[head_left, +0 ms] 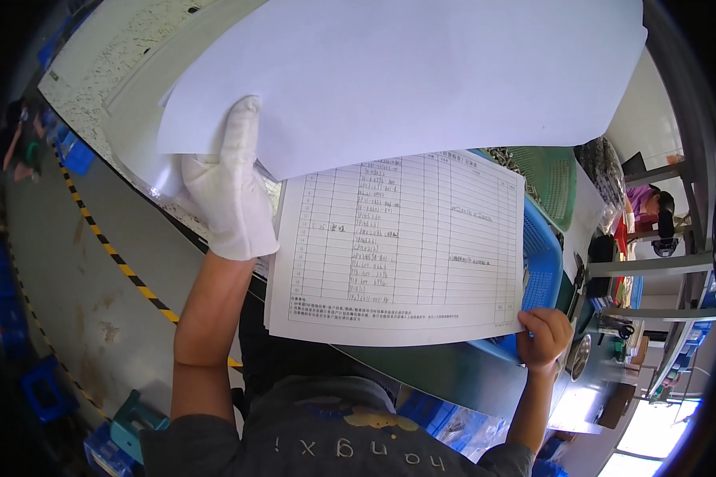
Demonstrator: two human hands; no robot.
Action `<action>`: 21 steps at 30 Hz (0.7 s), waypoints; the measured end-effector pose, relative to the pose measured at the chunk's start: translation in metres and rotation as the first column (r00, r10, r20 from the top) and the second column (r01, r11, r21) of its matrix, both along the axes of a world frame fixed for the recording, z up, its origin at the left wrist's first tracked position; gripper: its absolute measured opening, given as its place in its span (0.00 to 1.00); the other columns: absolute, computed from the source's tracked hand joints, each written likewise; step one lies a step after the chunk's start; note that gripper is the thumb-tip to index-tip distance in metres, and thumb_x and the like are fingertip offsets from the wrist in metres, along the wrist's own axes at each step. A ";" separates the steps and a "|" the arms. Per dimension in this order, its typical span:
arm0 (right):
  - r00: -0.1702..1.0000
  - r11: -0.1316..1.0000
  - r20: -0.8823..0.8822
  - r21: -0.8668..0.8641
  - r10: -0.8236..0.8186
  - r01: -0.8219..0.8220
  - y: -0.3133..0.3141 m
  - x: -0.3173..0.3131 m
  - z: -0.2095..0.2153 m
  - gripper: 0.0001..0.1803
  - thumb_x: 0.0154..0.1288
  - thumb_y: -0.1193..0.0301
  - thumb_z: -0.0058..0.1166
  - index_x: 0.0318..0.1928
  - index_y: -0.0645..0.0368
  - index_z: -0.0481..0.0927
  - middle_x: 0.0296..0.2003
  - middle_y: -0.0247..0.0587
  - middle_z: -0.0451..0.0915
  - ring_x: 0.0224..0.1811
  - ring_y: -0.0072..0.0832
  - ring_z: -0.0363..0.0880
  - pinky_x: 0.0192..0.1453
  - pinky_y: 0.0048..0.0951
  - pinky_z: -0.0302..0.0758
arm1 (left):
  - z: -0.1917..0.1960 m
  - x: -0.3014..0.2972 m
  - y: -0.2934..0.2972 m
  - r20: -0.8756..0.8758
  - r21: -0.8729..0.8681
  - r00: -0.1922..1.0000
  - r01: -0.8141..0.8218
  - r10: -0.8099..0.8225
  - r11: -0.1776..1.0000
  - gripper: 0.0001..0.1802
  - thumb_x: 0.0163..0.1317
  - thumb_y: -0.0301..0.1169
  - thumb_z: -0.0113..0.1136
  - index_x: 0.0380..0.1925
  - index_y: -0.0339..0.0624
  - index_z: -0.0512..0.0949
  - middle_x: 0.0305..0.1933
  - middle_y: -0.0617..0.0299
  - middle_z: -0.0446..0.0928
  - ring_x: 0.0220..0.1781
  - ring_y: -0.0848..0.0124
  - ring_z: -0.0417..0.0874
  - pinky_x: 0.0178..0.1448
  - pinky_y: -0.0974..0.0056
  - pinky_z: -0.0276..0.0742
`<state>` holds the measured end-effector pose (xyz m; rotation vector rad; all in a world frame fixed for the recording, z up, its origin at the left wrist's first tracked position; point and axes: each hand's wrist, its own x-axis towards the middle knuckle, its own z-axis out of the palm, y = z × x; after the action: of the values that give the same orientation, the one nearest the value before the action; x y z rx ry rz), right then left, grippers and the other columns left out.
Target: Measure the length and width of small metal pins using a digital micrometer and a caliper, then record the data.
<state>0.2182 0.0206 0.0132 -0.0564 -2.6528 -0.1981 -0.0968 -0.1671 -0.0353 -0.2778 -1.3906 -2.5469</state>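
My left hand (237,199), in a white glove, is closed on the edge of the lifted sheets (422,79), with its thumb lying on their white side. These sheets are folded up and away over the far part of the view. Below them lies a stack of printed forms (358,262), whose top page has a ruled table with handwritten entries in several rows. My bare right hand (542,340) pinches the stack's near right corner between thumb and curled fingers. The stack is held over a blue plastic basket (544,258), which it partly hides.
A green basket (557,171) stands beyond the blue one, with small metal parts (501,157) beside it. Clear bags of dark parts (601,175) lie farther right, and a metal bowl (579,356) nearer. Another person (644,205) is at far right. Striped tape (119,258) crosses the floor.
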 end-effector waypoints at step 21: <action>0.994 0.998 0.103 0.059 -0.036 0.030 -0.004 -0.013 0.006 0.16 0.34 0.82 0.55 0.31 0.57 0.77 0.28 0.38 0.76 0.25 0.33 0.76 0.25 0.28 0.71 | 0.011 0.006 0.000 0.038 0.015 0.994 0.101 -0.101 0.995 0.10 0.52 0.24 0.59 0.35 0.35 0.75 0.37 0.64 0.74 0.35 0.82 0.71 0.29 0.77 0.61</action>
<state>0.2053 0.0166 0.0195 -0.0737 -2.7499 -0.2956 -0.0904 -0.1668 -0.0246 -0.3053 -1.4079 -2.6556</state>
